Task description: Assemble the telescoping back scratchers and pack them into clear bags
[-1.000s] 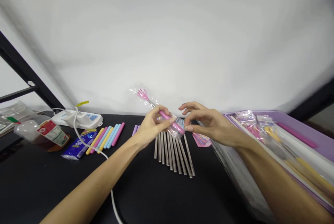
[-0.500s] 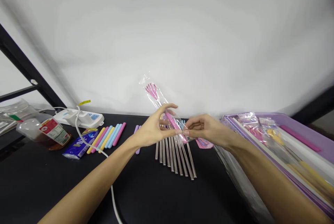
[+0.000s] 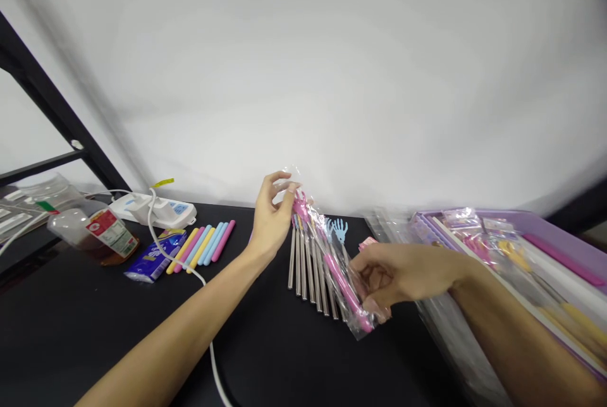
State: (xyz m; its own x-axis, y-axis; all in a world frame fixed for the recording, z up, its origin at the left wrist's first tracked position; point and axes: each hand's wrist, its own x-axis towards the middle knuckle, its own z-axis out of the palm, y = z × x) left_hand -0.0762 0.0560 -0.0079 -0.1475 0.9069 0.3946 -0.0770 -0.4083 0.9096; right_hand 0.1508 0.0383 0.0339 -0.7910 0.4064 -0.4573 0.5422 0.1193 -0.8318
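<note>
A pink back scratcher (image 3: 344,282) lies inside a clear plastic sleeve, slanting from upper left to lower right. My left hand (image 3: 272,217) is closed at the sleeve's upper end, beside the pink hand-shaped head. Down at the handle end, my right hand (image 3: 396,275) pinches the sleeve, its fingers partly hiding one another. Beneath the sleeve, several metal rods (image 3: 310,268) lie side by side on the black table. Two light blue hand-shaped heads (image 3: 340,230) show at the far ends of the rods. A small pink packet (image 3: 367,242) is partly covered by my right hand.
On the left lie several coloured handles (image 3: 208,246), a blue packet (image 3: 156,255), a tilted bottle (image 3: 102,233) and a power strip (image 3: 177,211) with a white cable (image 3: 213,356) crossing the table. A purple box (image 3: 516,220) of packaged scratchers and clear sleeves (image 3: 455,331) stand right.
My left hand has moved from the handle to the sleeve's upper end. My right hand has moved down and right with the handle end. The back scratcher hangs lower.
</note>
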